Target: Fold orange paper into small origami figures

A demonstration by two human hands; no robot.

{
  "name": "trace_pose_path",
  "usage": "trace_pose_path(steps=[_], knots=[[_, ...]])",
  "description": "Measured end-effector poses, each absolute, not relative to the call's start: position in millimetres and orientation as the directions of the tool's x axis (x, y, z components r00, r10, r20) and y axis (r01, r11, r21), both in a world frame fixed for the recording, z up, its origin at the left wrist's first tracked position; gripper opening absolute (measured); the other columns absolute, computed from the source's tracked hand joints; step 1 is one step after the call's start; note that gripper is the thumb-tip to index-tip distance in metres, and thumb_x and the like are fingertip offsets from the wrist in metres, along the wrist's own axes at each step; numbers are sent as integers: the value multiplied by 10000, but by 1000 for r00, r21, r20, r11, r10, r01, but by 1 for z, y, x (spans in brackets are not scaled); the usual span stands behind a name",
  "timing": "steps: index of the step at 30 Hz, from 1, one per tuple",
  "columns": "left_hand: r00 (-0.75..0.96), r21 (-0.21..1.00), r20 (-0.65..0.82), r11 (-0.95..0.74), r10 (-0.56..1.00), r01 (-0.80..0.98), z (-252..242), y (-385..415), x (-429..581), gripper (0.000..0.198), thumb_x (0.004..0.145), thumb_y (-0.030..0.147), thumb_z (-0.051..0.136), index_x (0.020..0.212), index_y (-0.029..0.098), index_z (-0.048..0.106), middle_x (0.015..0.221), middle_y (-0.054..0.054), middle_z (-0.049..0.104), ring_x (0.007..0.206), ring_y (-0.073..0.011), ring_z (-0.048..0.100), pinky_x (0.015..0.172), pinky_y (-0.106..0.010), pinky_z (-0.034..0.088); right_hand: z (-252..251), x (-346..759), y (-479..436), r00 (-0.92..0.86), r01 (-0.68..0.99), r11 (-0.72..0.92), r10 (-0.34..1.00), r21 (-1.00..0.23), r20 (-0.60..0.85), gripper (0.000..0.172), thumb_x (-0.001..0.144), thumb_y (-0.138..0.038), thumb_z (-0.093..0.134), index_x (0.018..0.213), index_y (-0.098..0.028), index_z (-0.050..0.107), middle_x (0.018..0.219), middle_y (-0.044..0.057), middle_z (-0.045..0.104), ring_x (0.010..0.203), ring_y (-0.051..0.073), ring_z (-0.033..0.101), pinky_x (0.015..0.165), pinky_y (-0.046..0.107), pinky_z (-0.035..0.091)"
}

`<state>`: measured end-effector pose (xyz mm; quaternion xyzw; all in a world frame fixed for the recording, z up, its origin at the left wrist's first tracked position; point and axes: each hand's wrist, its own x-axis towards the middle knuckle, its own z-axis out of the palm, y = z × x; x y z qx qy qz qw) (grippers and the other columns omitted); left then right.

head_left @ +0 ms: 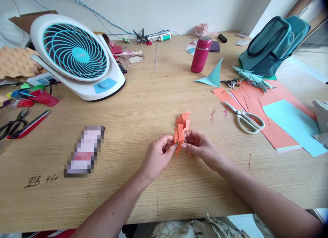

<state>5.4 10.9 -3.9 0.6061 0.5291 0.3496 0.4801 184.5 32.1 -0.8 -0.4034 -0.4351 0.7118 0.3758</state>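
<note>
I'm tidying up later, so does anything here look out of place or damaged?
Two reddish marks stain the tabletop left of the scissors, and black handwriting runs across it near the front left; both look odd on plain wood. The folded orange paper held by the left hand and right hand shows no obvious damage.

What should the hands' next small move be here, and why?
Probably a light press: the left-hand grip could steady the orange folded paper while the right-hand grip firms a near fold. Fingertips of both are already at its near part, on opposite sides, and several flaps stick out.
</note>
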Motion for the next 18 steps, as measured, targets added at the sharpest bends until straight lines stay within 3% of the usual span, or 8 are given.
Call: trace_pose_path(steps=[9,18], knots=[[219,902,-29,-69,975,427,3,8,4,85,896,194,580,912,195,663,710,10,681,577,-103,578,591,-208,437,-9,184,31,-409,-232,-339,885,-912,-225,431,683,-412,890,887,-221,562,853,-4,661,794,139,622,753,282,497],[248,964,-146,82,958,252,3,15,1,231,936,366,553,873,168,652,724,6,603,589,-104,472,547,-217,370,-18,184,28,-418,-165,-230,897,-959,-143,348,774,-410,826,967,-222,606,913,25,646,830,162,601,743,284,492]])
